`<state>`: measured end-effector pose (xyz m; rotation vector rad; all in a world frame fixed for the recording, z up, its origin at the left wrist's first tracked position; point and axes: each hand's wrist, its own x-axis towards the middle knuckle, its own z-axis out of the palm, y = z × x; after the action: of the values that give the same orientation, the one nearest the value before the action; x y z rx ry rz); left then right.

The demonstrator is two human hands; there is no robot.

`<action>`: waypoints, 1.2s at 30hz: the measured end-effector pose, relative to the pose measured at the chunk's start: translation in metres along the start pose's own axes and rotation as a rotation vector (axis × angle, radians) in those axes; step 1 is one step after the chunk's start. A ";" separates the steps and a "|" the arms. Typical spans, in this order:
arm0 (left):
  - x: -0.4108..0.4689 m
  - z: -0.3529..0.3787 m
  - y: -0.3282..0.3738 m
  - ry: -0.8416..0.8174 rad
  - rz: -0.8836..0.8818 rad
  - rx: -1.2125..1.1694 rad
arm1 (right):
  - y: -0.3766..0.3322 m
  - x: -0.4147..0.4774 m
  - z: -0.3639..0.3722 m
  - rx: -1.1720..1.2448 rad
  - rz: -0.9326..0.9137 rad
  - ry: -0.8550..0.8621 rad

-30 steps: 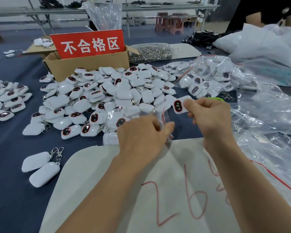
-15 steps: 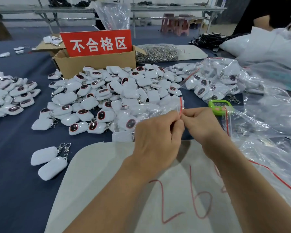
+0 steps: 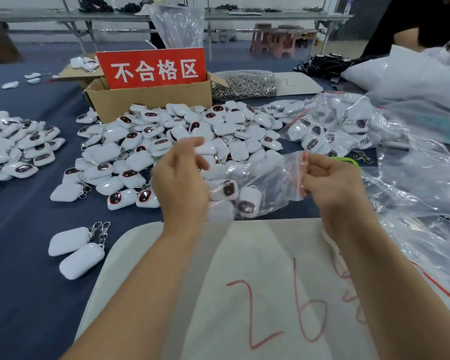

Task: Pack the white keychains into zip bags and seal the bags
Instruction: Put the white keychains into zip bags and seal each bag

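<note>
A clear zip bag with a red zip strip hangs just above the table between my hands, with several white keychains inside. My right hand pinches the red strip at the bag's right end. My left hand is at the bag's left end with relaxed, spread fingers that hold nothing; whether it touches the plastic I cannot tell. A big heap of loose white keychains lies behind the bag on the blue table.
A cardboard box with a red sign stands behind the heap, a bag of metal clasps beside it. Filled bags and empty bags lie right. Two keychains lie near left. A white sheet lies under my arms.
My right hand put a keychain into the bag, then both hands pinched the red strip together. Now my left hand has let go and moved left; my right still pinches the strip.
</note>
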<state>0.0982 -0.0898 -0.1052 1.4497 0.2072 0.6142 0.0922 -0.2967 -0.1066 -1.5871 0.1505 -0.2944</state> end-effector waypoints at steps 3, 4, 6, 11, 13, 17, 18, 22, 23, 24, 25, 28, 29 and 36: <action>0.019 -0.012 -0.001 0.170 -0.218 -0.059 | -0.002 0.008 -0.012 0.069 -0.083 0.204; 0.020 -0.012 -0.002 0.182 -0.263 -0.059 | -0.002 0.010 -0.015 0.055 -0.115 0.279; 0.020 -0.010 -0.002 0.169 -0.291 0.018 | -0.003 0.013 -0.019 -0.086 -0.147 0.442; 0.006 -0.005 -0.015 -0.050 0.010 0.737 | -0.008 0.000 -0.016 -0.463 -0.393 0.642; -0.002 0.000 -0.017 -0.181 0.073 0.847 | -0.008 -0.007 -0.003 -0.572 -0.545 0.512; -0.009 0.004 -0.021 -0.334 0.175 1.051 | 0.008 -0.017 0.024 -0.644 -0.243 -0.041; -0.010 0.003 -0.022 -0.336 0.208 1.059 | 0.015 -0.017 0.027 -0.757 -0.188 -0.134; -0.009 0.004 -0.027 -0.341 0.293 1.079 | 0.024 -0.010 0.022 -0.924 -0.118 -0.261; -0.009 0.004 -0.026 -0.339 0.303 1.089 | 0.024 -0.007 0.021 -0.921 -0.101 -0.268; -0.009 0.004 -0.026 -0.334 0.310 1.098 | 0.025 -0.005 0.019 -0.962 -0.103 -0.284; -0.010 0.004 -0.026 -0.331 0.316 1.108 | 0.025 -0.004 0.018 -1.017 -0.111 -0.293; -0.010 0.004 -0.025 -0.348 0.307 1.145 | 0.024 -0.010 0.024 -0.980 -0.159 -0.265; -0.010 0.005 -0.025 -0.350 0.306 1.145 | 0.022 -0.015 0.028 -0.887 -0.166 -0.254; -0.007 0.003 -0.024 -0.551 0.283 0.763 | 0.010 -0.027 0.040 -0.601 -0.274 -0.125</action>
<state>0.1005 -0.0962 -0.1296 2.3549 -0.2329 0.3392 0.0788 -0.2510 -0.1198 -2.2232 -0.0881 -0.3831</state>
